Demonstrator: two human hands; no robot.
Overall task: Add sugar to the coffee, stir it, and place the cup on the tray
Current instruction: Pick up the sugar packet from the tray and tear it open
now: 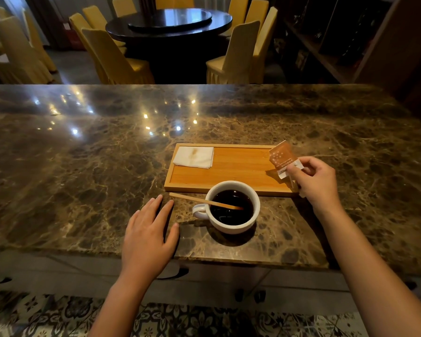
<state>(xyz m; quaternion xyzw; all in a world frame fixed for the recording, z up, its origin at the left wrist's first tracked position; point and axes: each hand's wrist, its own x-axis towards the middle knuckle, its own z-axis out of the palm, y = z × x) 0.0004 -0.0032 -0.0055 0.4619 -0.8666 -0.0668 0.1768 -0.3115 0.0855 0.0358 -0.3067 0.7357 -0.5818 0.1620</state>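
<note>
A white cup of black coffee stands on the marble counter, just in front of the wooden tray. A wooden stir stick leans in the cup, its dry end pointing left over the handle. My right hand pinches a brown and white sugar packet above the tray's right end. My left hand lies flat on the counter, fingers apart, a short way left of the cup, holding nothing.
A folded white napkin with a faint stain lies on the tray's back left corner. The brown marble counter spreads wide to the left and behind. Beyond it stand a dark round table and yellow-covered chairs.
</note>
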